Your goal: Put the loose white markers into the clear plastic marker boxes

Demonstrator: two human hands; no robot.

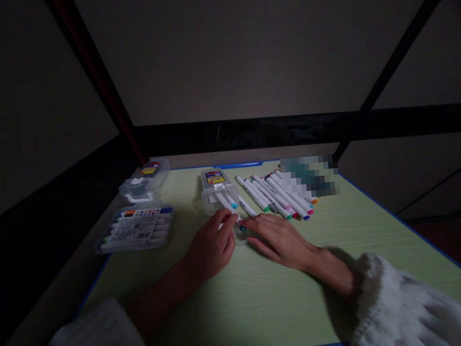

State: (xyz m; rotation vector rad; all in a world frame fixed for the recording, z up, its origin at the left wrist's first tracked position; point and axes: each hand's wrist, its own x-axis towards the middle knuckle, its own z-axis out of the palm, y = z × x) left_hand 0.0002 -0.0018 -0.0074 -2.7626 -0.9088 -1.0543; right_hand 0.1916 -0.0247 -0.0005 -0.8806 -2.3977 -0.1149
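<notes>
In front of me a clear plastic case (220,195) with a yellow and red label stands open, and a white marker with a light blue end (227,200) juts out of it. My left hand (212,244) is curled, thumb and index finger closed on a white marker with a teal end (242,228) at the case's near part. From the other side my right hand (279,239) reaches in, fingers stretched out and apart, fingertips touching that marker's teal end. Another white marker (246,206) lies just right of the case. The fingertips partly hide the case's near part.
Several white markers with coloured ends (275,196) lie in a loose row at the right. A blurred patch (309,177) covers something beyond them. On the left are a clear case (146,183) and a flat case filled with markers (136,228). The pale green table (234,312) has blue edges.
</notes>
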